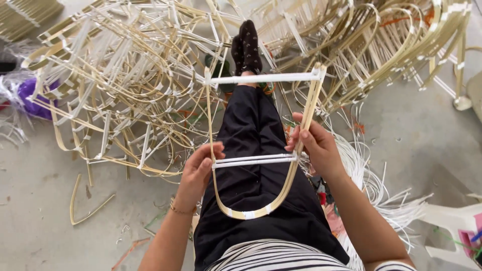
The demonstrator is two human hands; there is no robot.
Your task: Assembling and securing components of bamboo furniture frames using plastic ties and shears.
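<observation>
A U-shaped bamboo frame (pixel 261 145) is being gripped on both sides: the left hand (pixel 197 173) is closed around the left strip, and the right hand (pixel 316 148) is closed around the right strip, each at the ends of the lower white crossbar (pixel 253 160). The frame is being held over the lap, its curved end near, its open end far, where an upper white crossbar (pixel 263 78) is being carried. Judging by this, the crossbar is best kept level and both strips squeezed evenly so the joints are not twisted. A heap of similar frames (pixel 125 80) is lying far left, white strips (pixel 381 185) at right.
</observation>
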